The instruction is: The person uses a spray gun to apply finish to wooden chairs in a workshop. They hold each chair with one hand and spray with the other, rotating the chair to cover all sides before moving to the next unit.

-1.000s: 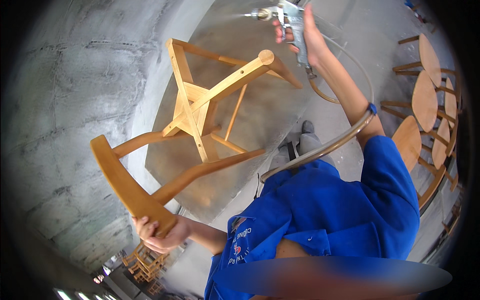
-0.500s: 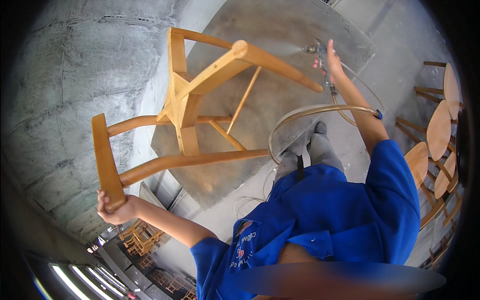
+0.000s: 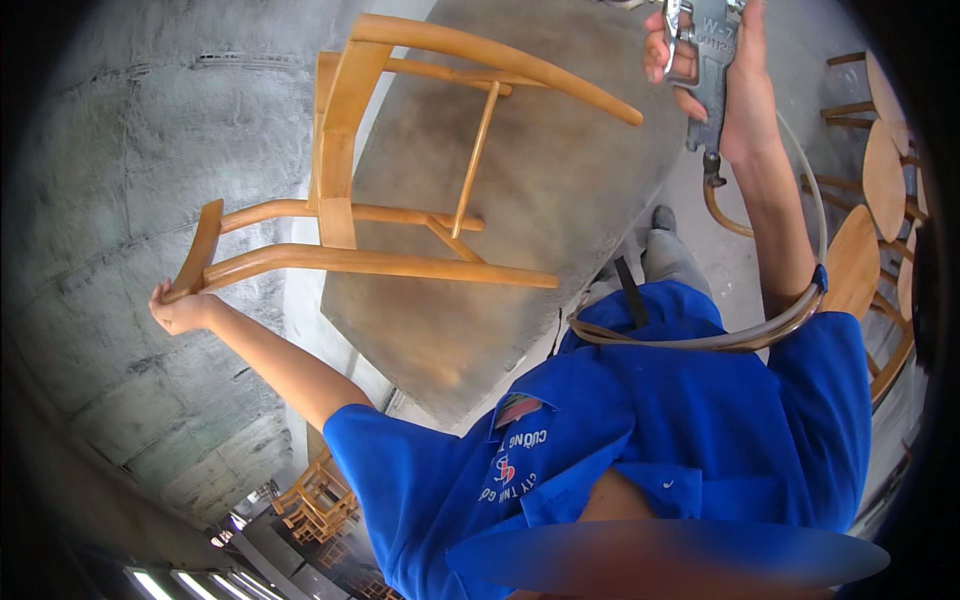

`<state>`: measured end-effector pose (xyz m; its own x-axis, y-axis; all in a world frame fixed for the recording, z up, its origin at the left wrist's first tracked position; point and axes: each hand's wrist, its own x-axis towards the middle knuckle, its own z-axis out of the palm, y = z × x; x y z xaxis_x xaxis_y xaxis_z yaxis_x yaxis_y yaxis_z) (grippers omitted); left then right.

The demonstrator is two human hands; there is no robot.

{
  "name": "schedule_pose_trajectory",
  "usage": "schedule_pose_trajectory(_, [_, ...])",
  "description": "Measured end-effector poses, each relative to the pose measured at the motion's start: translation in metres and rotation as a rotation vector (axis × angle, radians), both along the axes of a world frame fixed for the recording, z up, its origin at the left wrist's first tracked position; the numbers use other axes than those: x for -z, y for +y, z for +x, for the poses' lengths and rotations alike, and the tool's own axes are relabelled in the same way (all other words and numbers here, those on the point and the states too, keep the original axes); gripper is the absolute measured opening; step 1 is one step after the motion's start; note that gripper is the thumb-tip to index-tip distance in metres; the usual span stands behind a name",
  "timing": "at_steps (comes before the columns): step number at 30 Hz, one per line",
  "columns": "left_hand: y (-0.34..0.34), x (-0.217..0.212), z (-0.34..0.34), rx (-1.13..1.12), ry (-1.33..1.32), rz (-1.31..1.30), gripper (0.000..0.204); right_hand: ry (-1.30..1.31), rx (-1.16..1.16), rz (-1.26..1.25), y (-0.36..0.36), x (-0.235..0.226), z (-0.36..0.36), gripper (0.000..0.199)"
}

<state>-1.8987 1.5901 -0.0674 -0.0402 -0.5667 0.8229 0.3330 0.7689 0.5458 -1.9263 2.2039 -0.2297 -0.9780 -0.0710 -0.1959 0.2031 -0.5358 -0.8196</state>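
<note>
**One Hand on the Chair, One on the Spray Gun**

My left hand (image 3: 183, 312) is wrapped tight around the curved back rail of a wooden chair frame (image 3: 400, 190). The chair frame has no seat yet — just legs, rungs and rails in light yellow-brown wood. I think I hold it by the end so that my fingers stay away from the other parts and I can tip it any way I like. Right now it is tipped on its side, with its legs pointing away from me over a big, flat grey board (image 3: 560, 200) that looks dusty and stained.

My right hand (image 3: 720, 90) is raised high and closed around the grip of a metal spray gun (image 3: 705, 60). My fingers are curled at the front of the gun, by the trigger. I cannot tell if the trigger is pressed. The gun is near the far end of the chair's top rail, but it does not touch the wood.

A pale hose (image 3: 720, 335) hangs from the bottom of the gun and loops around my arm and across my blue shirt (image 3: 660, 430) — that way, I guess, it stays off the chair.

On my right, round wooden chair seats (image 3: 880, 180) stand stacked in a row. Down low on my left, more wooden chairs (image 3: 320, 500) wait by the rough grey wall (image 3: 130, 200).
</note>
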Motion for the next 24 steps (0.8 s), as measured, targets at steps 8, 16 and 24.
schedule_pose_trajectory(8, [-0.047, 0.009, -0.006, 0.037, -0.028, -0.116, 0.031, -0.296, 0.216, 0.325, 0.005, 0.075, 0.081, 0.08])
schedule_pose_trajectory(16, [-0.07, 0.004, -0.018, 0.137, 0.086, -0.088, 0.023, -0.462, 0.444, 0.635, 0.061, 0.161, 0.172, 0.07])
schedule_pose_trajectory(24, [-0.086, 0.001, -0.024, 0.122, 0.123, -0.219, 0.025, -0.1, -0.008, 0.678, -0.047, 0.155, 0.205, 0.062])
